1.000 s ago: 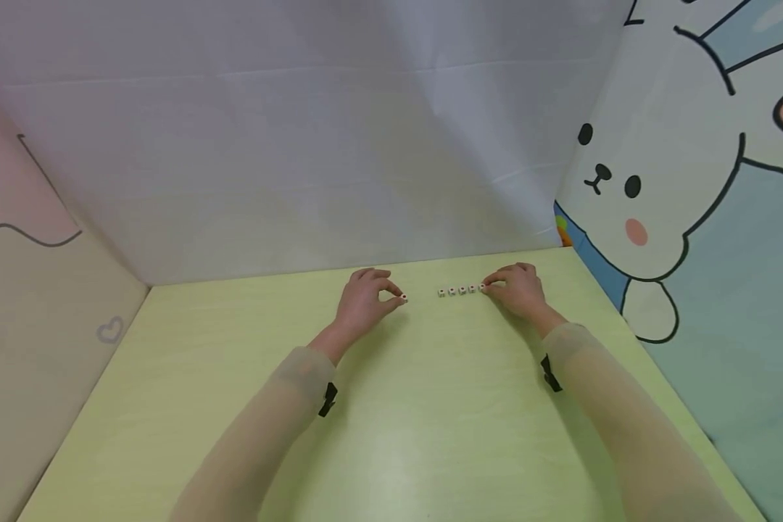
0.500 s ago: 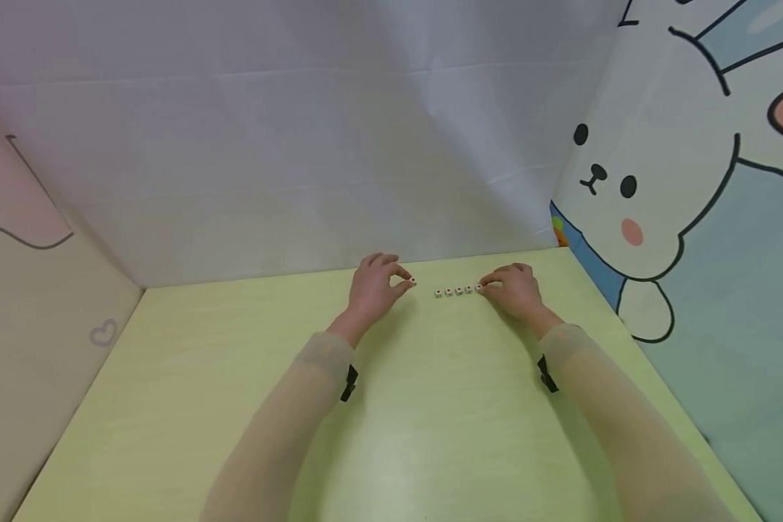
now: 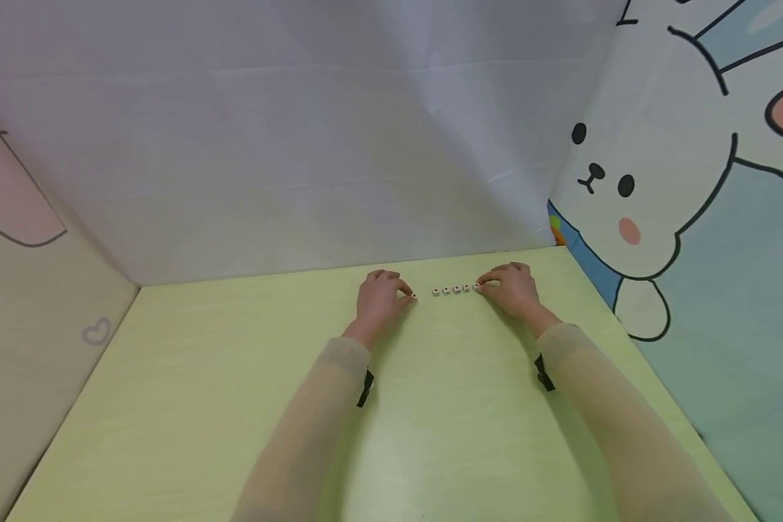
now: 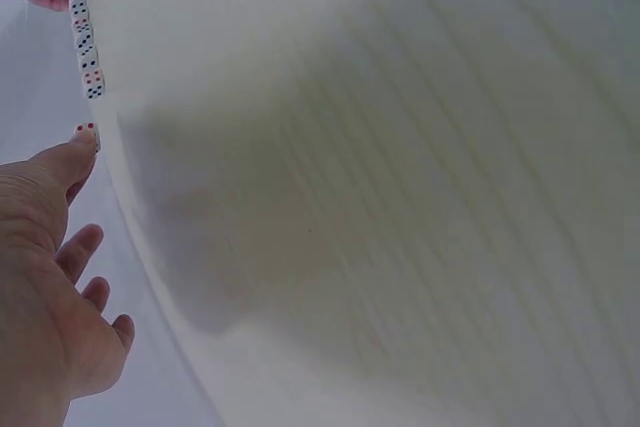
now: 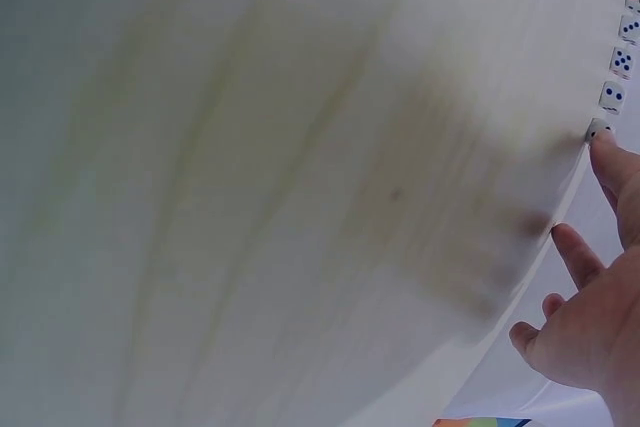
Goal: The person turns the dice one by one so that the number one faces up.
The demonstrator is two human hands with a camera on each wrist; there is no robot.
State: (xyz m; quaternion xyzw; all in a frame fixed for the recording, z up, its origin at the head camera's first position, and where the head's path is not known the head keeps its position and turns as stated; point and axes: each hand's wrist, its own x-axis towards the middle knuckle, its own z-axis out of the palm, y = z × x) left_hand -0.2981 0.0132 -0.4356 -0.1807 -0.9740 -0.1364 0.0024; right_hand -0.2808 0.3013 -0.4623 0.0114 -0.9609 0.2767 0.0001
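In the head view, a row of several small white dice (image 3: 457, 289) lies on the table's far part. My left hand (image 3: 378, 299) pinches a single die (image 3: 414, 296) between thumb and index finger, a short gap left of the row. That die (image 4: 86, 131) shows red pips in the left wrist view. At the row's right end, my right hand (image 3: 510, 288) holds the last die (image 5: 600, 128) between thumb and index finger; the fingertips partly hide it. Its other fingers are spread apart in the right wrist view.
The pale yellow-green table (image 3: 189, 406) ends at a white cloth backdrop (image 3: 300, 159) just behind the dice. A cartoon rabbit panel (image 3: 705, 290) borders the right side, and a pale panel (image 3: 32, 326) with a heart borders the left.
My left hand has moved right with its die, rising and then lowering, so the gap to the row is smaller. The right hand stays at the row's end. The head view has shifted slightly.
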